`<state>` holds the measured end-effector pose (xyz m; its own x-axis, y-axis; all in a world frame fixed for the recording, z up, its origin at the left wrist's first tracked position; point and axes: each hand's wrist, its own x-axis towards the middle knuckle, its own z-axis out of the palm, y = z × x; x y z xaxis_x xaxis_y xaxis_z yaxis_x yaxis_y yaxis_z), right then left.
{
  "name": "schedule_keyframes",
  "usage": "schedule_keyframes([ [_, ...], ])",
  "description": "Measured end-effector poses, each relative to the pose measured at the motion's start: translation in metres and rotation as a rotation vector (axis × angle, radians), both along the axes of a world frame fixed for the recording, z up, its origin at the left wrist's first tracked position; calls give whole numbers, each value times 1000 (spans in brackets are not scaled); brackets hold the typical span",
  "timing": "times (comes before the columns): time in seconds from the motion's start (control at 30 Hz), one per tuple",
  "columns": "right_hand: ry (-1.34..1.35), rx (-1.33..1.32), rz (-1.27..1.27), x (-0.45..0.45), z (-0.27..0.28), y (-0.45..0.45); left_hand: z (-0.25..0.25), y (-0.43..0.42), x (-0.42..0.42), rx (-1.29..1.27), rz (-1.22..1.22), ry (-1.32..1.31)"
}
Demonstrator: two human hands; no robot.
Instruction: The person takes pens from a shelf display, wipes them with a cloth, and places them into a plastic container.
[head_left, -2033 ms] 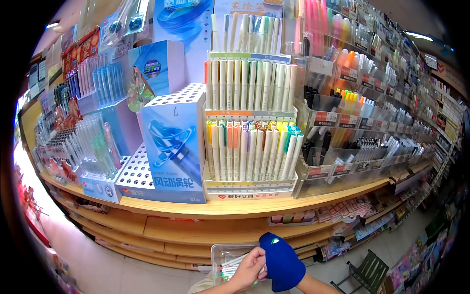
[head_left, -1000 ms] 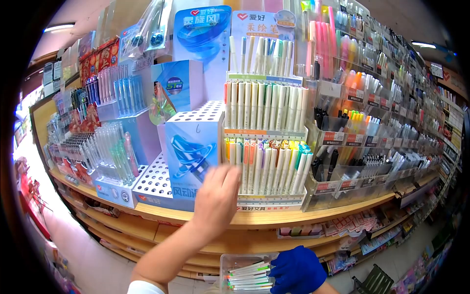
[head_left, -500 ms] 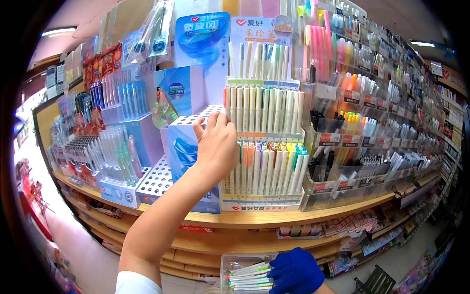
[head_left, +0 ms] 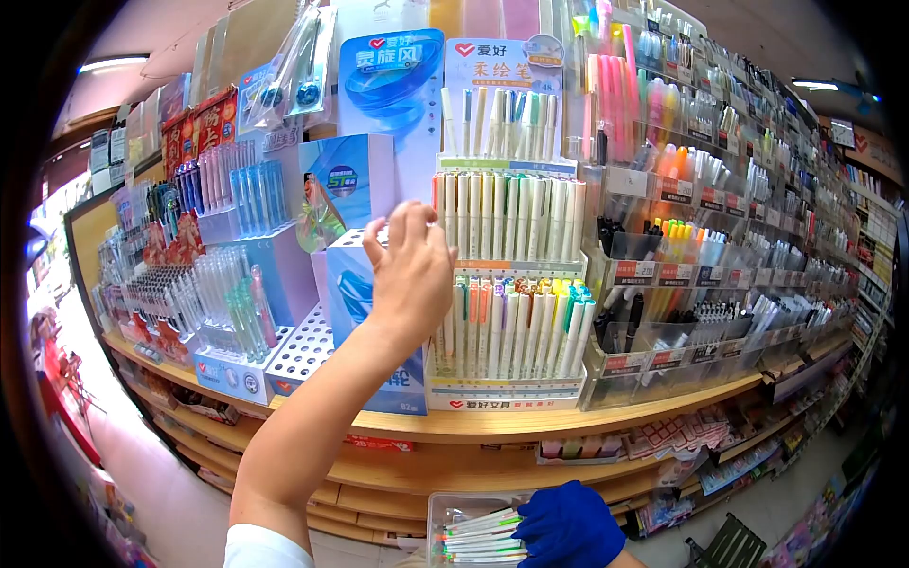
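Observation:
My left hand point(head_left: 413, 275), bare, is raised in front of the left edge of the white-barrelled marker display point(head_left: 516, 398). Its fingers are loosely bent and apart, and no pen shows in them; the thumb is hidden. Beside the fingertips stands the middle row of markers point(head_left: 511, 218), with the lower row of coloured-cap markers point(head_left: 516, 327) beneath. At the bottom, my right hand point(head_left: 571, 525) in a blue glove grips the right side of a clear plastic box point(head_left: 436, 516). Several white pens point(head_left: 481, 538) with green and orange marks lie inside it.
Left of the marker display stands a blue cardboard pen holder point(head_left: 348, 293) with a holed top. A white holed stand point(head_left: 305, 341) and racks of clear pens point(head_left: 213, 284) are further left. Tiered acrylic pen racks point(head_left: 682, 275) run right along the wooden shelf point(head_left: 473, 423).
My left hand has shifted slightly left and its fingers have drawn back a little from the marker row. My right hand and the box stay nearly where they were.

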<state>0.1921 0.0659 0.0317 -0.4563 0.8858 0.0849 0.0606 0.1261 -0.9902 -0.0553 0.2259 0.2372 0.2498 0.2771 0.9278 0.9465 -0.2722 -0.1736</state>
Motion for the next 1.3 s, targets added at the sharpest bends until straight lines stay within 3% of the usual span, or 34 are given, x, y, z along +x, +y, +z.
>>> schedule_keyframes([
  [0.1,-239,889,-44,-8,44,-3,12,-21,-2,134,-101,-57],
  [0.2,-144,268,-152,-12,50,-11,-2,-52,0,88,-211,-39],
  [0.33,64,119,-66,-19,49,2,-68,-85,13,-220,-516,-130],
  [0.43,149,-30,67,-21,-10,34,-154,-100,49,-555,-735,-249],
  [0.47,124,33,84,-24,-35,45,-181,-103,59,-629,-796,-349],
  [0.53,-221,357,-122,-52,4,31,-210,-101,64,-695,-865,-494],
  [0.6,-415,102,154,-42,0,43,-222,-99,57,-694,-877,-584],
  [0.67,-443,27,374,-34,1,44,-222,-100,47,-704,-867,-669],
  [0.77,-228,210,599,-32,28,10,-222,-101,34,-676,-839,-686],
  [0.8,-187,469,404,-37,31,0,-225,-105,34,-704,-828,-741],
  [0.87,-295,59,313,-36,15,0,-233,-112,42,-754,-787,-852],
  [0.9,-339,44,303,-36,9,5,-249,-110,48,-783,-844,-873],
  [0.97,-430,290,321,-36,-3,12,-257,-123,59,-981,-873,-769],
  [1.07,-514,487,300,-36,-13,17,-258,-120,56,-1043,-826,-869],
  [1.2,-645,545,310,-31,-34,20,-268,-98,39,-859,-652,-910],
  [1.3,-750,745,258,-29,-54,18,-273,-88,24,-935,-546,-1043],
])
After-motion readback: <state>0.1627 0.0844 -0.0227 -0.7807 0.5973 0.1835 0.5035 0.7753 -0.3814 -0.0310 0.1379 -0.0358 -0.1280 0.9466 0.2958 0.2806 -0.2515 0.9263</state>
